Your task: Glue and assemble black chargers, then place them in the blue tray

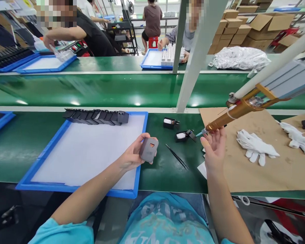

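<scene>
My left hand [133, 152] is closed around a dark grey charger housing [149, 149], whose face with a USB port is turned up. My right hand [215, 149] is raised just under the bronze barrel of a glue gun [227, 117]. Its thumb stands apart from the fingers, and the fingertips are at the barrel's underside; whether they press on it is hard to tell. The gun's thin blue nozzle [200, 133] points down-left at an opened black charger part [182, 136] with a white block inside. A similar part [169, 122] lies behind it, and black tweezers [177, 157] lie in front.
A blue-rimmed tray [139, 173] at left has a row of dark housings [96, 117] along its far edge. Brown cardboard [234, 176] at right carries white gloves [255, 145]. A slanted white post [193, 64] rises behind the bench. Other people work across the green conveyor [104, 88].
</scene>
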### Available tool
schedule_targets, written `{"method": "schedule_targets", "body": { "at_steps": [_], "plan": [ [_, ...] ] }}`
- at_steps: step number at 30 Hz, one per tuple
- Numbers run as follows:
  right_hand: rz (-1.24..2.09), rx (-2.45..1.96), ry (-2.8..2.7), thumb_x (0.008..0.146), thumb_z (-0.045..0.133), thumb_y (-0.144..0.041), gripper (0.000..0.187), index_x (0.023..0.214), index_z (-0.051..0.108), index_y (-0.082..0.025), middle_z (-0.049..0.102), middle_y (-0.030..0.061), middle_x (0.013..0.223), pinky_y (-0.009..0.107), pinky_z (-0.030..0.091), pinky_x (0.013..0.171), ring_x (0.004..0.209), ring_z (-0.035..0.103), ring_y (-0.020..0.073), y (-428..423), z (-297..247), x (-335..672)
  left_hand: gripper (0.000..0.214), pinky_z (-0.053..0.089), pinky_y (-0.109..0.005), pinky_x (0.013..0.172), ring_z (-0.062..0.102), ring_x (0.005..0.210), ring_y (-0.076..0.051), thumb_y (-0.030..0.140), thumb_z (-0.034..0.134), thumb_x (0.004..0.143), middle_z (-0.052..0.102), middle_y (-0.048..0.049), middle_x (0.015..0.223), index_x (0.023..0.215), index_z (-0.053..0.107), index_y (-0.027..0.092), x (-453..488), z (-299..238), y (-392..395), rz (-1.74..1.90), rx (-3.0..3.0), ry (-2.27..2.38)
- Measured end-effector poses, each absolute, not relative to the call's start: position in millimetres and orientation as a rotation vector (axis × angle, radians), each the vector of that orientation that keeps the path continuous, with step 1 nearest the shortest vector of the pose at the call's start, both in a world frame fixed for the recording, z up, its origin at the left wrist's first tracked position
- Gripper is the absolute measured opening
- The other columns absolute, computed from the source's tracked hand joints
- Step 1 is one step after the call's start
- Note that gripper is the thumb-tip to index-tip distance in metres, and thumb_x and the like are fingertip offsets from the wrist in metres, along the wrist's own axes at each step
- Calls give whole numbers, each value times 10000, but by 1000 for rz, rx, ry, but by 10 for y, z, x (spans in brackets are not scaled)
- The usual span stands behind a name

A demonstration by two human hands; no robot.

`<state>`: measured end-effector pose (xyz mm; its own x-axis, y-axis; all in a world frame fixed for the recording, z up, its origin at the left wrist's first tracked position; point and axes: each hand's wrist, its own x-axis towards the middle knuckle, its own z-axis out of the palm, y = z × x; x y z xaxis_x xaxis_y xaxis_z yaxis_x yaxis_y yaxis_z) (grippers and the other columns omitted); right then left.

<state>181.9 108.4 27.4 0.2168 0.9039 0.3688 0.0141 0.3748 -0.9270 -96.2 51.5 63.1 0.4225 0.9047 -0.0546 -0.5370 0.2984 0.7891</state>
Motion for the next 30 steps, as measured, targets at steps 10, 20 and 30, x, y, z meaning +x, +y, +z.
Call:
{"method": "schedule_targets", "body": {
  "at_steps": [10,20,30],
  "plan": [
    [807,-1026,-1188,781,694,-221,758,1442,359,-376,465,58,1427,521,362,1101,1316,463,254,1026,372,1809,602,504,-215,570,573,815,-142,101,776,597,458,-51,1247,1074,481,319,-1049,559,516,1050,883,535],
    [836,-1009,-1187,773,704,-214,700,1398,423,-357,475,59,1399,552,358,1111,1332,454,279,993,424,1790,565,495,-207,558,579,827,-142,106,749,667,433,-50,1245,1110,482,334,-1068,574,521,1053,930,470],
    [833,-1021,-1195,785,695,-218,684,1397,423,-353,465,64,1418,576,347,1112,1337,458,289,951,456,1740,569,523,-219,576,595,807,-146,129,774,629,471,-58,1208,1078,471,304,-1046,598,528,1064,867,507]
  ]
}}
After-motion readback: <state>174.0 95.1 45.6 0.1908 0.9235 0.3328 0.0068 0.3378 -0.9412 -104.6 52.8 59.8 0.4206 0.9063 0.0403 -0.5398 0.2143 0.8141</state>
